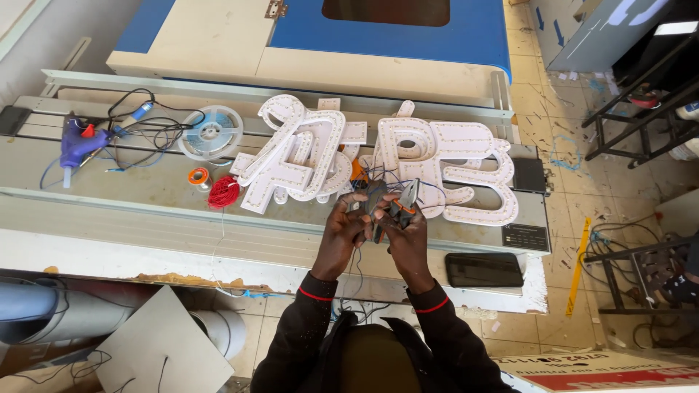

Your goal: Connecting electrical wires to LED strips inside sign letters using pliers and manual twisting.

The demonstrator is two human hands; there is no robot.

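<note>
While the left hand (pixel 342 229) closes around thin dark wires (pixel 358 256), the right hand (pixel 408 234) grips orange-handled pliers (pixel 405 201) just beside it, above the workbench's near edge (pixel 218 273). White LED sign letters (pixel 378 156) crowd behind; a black phone (pixel 484 269) lies near the right corner.

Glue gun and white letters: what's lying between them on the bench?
In the head view, between the purple glue gun and the white letters lie tangled black wires, a strip reel, a small orange-rimmed spool and a red wire coil.
</note>
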